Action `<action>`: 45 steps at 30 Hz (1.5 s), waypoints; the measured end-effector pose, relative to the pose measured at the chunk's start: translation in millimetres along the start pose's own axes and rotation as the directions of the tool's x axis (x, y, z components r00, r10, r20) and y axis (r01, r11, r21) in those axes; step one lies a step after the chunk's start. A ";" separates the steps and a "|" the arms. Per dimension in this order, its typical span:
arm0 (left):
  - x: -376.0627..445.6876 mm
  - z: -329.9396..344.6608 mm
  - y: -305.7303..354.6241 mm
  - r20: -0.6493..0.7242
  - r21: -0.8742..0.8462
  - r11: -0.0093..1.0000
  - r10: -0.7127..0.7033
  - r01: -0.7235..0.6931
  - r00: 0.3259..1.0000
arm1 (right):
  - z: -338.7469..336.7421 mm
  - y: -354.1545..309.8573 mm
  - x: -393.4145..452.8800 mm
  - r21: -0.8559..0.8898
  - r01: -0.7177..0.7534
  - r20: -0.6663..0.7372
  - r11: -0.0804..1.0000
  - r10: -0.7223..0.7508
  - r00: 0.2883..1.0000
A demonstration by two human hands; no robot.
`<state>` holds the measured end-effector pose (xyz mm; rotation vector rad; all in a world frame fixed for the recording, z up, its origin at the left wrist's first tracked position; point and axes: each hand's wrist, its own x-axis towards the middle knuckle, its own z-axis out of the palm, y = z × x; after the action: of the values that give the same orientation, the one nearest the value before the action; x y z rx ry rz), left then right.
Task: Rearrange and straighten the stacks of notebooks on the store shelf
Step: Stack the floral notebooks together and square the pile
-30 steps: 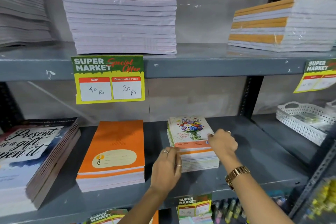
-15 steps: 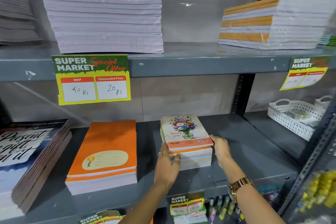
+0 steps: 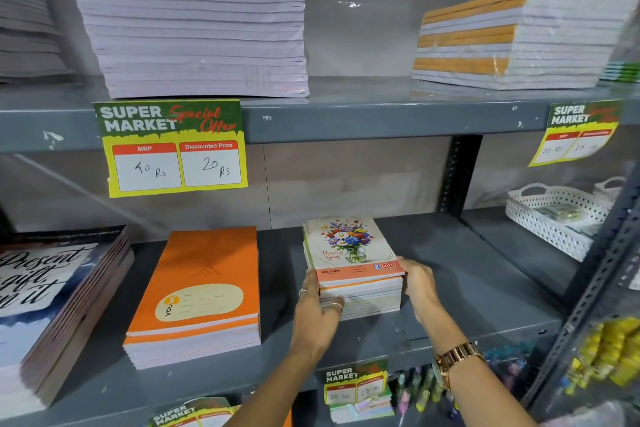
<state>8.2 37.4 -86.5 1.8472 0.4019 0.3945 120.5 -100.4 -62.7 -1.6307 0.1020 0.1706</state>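
A small stack of notebooks with a flower-vase cover [image 3: 349,250] sits in the middle of the grey lower shelf [image 3: 467,291]. My left hand [image 3: 317,308] presses against the stack's front left corner, fingers curled over its front edge. My right hand [image 3: 417,282] presses flat against the stack's right side. Left of it lies a stack of orange notebooks [image 3: 207,277], apart from my hands. At the far left stands a taller stack with a "Present is a gift" cover [image 3: 48,291].
The upper shelf [image 3: 346,118] carries a tall pale notebook stack [image 3: 194,24] and an orange-spined wrapped stack [image 3: 519,38]. A white perforated basket [image 3: 554,218] sits at right on the lower shelf. Yellow price tags [image 3: 173,149] hang from shelf edges. A slanted metal upright [image 3: 595,291] stands at right.
My right hand came off the top of the floral stack and now presses its right side. My left hand closed in on the front left corner. The stack looks squarer.
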 end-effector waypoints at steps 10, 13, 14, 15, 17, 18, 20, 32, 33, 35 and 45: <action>-2.8 1.6 -3.1 0.020 0.079 0.996 0.033 -0.034 0.999 | 2.3 5.4 2.5 -0.044 0.039 0.021 0.998 -0.038 0.999; -2.6 3.5 -2.6 -0.001 0.138 0.989 0.045 -0.044 0.999 | 6.0 11.6 3.4 -0.131 0.075 0.049 0.989 -0.069 0.996; -2.0 3.7 -3.0 -0.010 0.160 0.986 0.054 -0.052 0.998 | 6.2 13.5 3.8 -0.158 0.082 0.049 0.984 -0.075 0.996; -1.2 3.8 -4.0 -0.019 0.185 0.981 0.061 -0.057 0.998 | 6.1 13.9 3.0 -0.176 0.090 0.053 0.980 -0.081 0.995; 0.9 3.4 -6.3 -0.038 0.235 0.970 0.067 -0.056 0.997 | 5.5 12.1 4.3 -0.183 0.103 0.074 0.978 -0.091 0.993; 2.2 3.2 -8.1 -0.047 0.256 0.965 0.074 -0.060 0.996 | 5.3 9.7 5.5 -0.184 0.112 0.085 0.977 -0.097 0.992; 4.2 3.6 -10.5 -0.056 0.303 0.950 0.099 -0.078 0.994 | 5.3 6.5 5.9 -0.216 0.117 0.093 0.969 -0.098 0.991; 13.0 2.7 4.3 0.060 0.590 0.768 0.265 -0.249 0.962 | -13.8 27.1 -8.0 -0.732 0.632 0.369 0.255 -0.631 0.682; 12.5 2.4 5.7 0.077 0.592 0.768 0.248 -0.245 0.966 | -13.5 26.1 -6.8 -0.734 0.631 0.370 0.252 -0.631 0.682; 11.2 2.1 7.2 0.080 0.586 0.772 0.248 -0.247 0.965 | -13.0 24.0 -5.0 -0.735 0.628 0.360 0.255 -0.639 0.680; 11.7 -1.7 8.1 0.086 0.640 0.717 0.290 -0.276 0.953 | -9.4 29.9 -3.6 -0.737 0.654 0.399 0.174 -0.669 0.628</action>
<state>18.3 41.9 -77.4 2.6111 0.2806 0.5279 112.3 -111.9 -90.9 -2.5085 -0.8614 -0.6117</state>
